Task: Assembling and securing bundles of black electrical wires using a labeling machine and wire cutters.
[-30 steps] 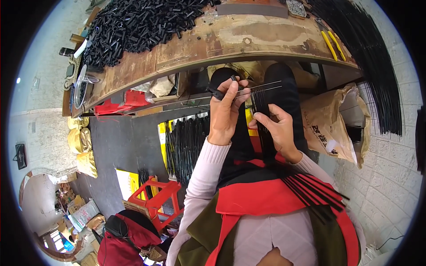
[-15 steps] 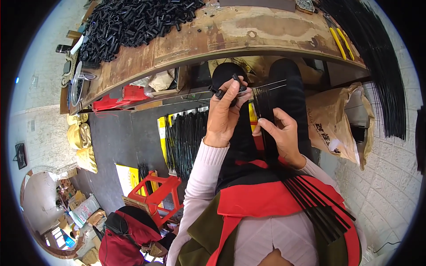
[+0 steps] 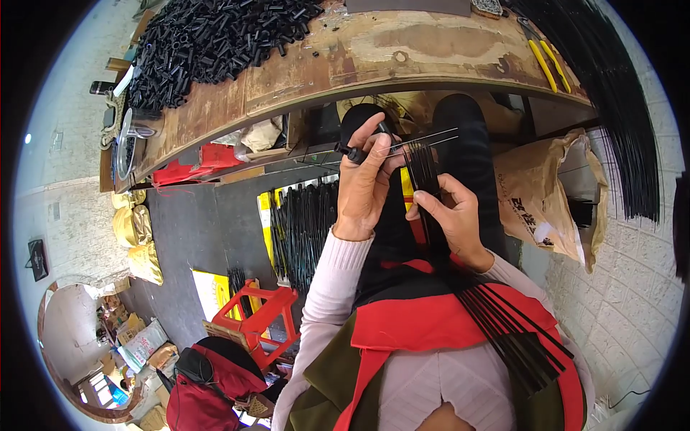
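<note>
Right hand [image 3: 453,212] pinched a bundle of slender black strips [image 3: 424,171] between thumb and fingers; their upper ends stood just beyond that grip, the long tails running back below it and fanning over the red apron panel [image 3: 402,323]. Left hand [image 3: 365,179], just left of the bundle, was closed around black tubular fittings [image 3: 351,153], two thin metal wires [image 3: 445,133] reaching rightward from its fingertips past the strip tops. Strips judged light, springy, perhaps slippery together; best held near the upper ends, tails supported.
</note>
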The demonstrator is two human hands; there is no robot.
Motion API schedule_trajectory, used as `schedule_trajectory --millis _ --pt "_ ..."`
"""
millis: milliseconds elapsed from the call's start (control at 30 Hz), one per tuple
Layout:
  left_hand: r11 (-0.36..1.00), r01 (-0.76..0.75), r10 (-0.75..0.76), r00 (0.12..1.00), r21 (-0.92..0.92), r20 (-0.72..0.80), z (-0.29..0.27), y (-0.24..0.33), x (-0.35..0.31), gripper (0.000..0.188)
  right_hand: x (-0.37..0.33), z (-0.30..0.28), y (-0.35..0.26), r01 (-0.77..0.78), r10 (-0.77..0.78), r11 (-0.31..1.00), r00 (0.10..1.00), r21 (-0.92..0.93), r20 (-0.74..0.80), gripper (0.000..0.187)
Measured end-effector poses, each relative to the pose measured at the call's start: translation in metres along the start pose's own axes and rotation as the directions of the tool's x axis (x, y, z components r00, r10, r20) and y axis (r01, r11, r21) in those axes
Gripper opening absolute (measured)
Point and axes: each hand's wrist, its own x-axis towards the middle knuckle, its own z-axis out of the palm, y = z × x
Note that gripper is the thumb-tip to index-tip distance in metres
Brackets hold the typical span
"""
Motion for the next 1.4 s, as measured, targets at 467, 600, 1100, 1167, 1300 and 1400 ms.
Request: schedule_trajectory --millis 467,600,1100,1167,1300,1400 --pt "0.999 0.036 -0.035 0.997 0.016 -0.065 -0.004 0.002 0.002 0.023 0.001 -0.001 0.003 -0.015 0.015 1.0 1.0 -0.027 -0.007 0.016" --pt "0.999 0.046 -0.045 0.998 0.019 -0.054 -0.003 0.001 0.0 0.025 0.0 0.0 0.003 -0.006 0.006 0.999 1.0 -0.037 -0.012 0.016" --pt "1.0 -0.012 0.012 1.0 -0.006 -0.004 -0.003 0.0 0.0 0.038 -0.001 0.002 0.002 -0.014 0.014 0.998 1.0 -0.054 -0.01 0.015" --pt "1.0 0.0 0.0 1.0 -0.006 0.0 -0.005 0.0 0.0 0.036 -0.001 0.002 0.002 -0.013 0.012 0.998 1.0 -0.064 -0.009 0.015" --pt "0.999 0.049 -0.049 0.998 -0.02 -0.033 -0.006 0.0 0.0 0.027 -0.001 0.002 0.002 -0.01 0.009 0.998 1.0 -0.06 -0.012 0.014" --pt "0.999 0.046 -0.046 0.998 -0.005 -0.03 -0.006 -0.001 -0.002 0.026 -0.002 0.002 0.002 -0.003 0.003 0.998 1.0 -0.06 -0.013 0.014"
